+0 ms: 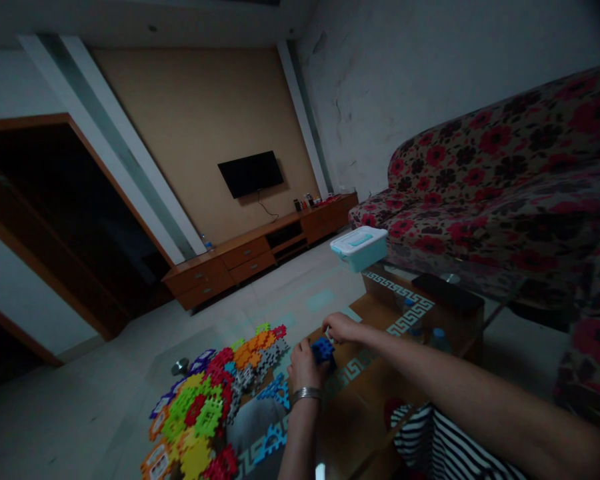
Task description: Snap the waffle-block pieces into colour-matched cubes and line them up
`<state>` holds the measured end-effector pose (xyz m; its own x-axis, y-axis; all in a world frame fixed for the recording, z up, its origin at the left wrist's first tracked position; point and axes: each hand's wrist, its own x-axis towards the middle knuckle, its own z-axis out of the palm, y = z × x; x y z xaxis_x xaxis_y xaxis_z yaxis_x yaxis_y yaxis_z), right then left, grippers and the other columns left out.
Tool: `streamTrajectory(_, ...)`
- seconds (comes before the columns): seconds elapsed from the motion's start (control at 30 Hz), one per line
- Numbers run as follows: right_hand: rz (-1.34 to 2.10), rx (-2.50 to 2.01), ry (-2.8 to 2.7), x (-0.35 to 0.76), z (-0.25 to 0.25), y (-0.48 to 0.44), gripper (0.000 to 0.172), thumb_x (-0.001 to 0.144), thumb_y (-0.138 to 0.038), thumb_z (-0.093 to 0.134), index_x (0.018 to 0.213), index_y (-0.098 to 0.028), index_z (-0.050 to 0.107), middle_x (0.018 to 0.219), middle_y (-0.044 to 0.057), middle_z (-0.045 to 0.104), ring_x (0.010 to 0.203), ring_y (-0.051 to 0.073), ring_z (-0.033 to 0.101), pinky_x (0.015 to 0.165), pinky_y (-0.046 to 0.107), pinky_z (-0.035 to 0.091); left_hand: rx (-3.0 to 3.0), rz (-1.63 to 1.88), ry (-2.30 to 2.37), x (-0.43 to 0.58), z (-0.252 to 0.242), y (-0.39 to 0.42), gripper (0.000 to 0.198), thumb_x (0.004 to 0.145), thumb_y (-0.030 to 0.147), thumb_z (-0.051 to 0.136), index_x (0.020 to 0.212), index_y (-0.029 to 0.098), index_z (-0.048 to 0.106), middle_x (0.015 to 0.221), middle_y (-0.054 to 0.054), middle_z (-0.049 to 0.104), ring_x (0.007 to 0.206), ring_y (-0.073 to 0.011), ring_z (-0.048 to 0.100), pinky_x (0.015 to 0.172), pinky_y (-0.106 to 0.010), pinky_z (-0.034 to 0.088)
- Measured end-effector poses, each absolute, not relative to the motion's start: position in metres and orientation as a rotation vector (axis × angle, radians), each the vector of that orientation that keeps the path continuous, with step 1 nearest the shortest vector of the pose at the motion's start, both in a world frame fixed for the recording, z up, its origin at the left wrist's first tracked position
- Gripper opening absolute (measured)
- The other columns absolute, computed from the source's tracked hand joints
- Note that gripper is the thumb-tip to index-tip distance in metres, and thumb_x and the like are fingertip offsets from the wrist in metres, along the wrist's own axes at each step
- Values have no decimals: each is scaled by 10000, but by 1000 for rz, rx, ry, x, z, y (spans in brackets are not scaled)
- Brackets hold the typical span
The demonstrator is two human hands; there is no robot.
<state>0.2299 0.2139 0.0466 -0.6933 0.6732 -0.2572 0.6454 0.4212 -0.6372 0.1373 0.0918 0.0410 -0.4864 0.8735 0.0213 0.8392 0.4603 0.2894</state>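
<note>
My left hand, with silver bangles at the wrist, is closed on a dark blue toothed plastic building piece over the glass table. My right hand is just beyond it, its fingers pinched on a small whitish piece close to the blue one. How the two pieces meet is too small to tell. Left of my hands lies a heap of interlocking plastic pieces in green, yellow, orange, red, grey and purple. Light blue pieces lie between the heap and my left forearm.
A turquoise box with a white lid stands at the table's far end. Bottles show near the table's right side. A floral sofa is on the right. Along the far wall runs a wooden cabinet below a television.
</note>
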Motion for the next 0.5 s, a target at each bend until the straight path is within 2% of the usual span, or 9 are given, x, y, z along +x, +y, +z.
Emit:
streamTrajectory(0.2, 1187, -1225, -2650, 226, 47, 204, 256, 936, -326, 568, 1114, -143, 592, 1025, 61, 633, 820, 169, 630, 705, 346, 551, 1492, 430, 2505, 130, 34, 95, 374, 864, 265, 623, 1217, 173, 537, 1229, -76, 586, 1118, -232, 569, 947, -464, 481)
streamTrajectory(0.5, 1006, -1162, -2726, 228, 53, 199, 260, 931, -326, 575, 1119, -148, 594, 1058, 66, 629, 862, 183, 629, 738, 366, 548, 1462, 470, 2481, 129, 32, 94, 383, 868, 272, 620, 1227, 175, 532, 1219, -76, 594, 1112, -233, 576, 943, -467, 488)
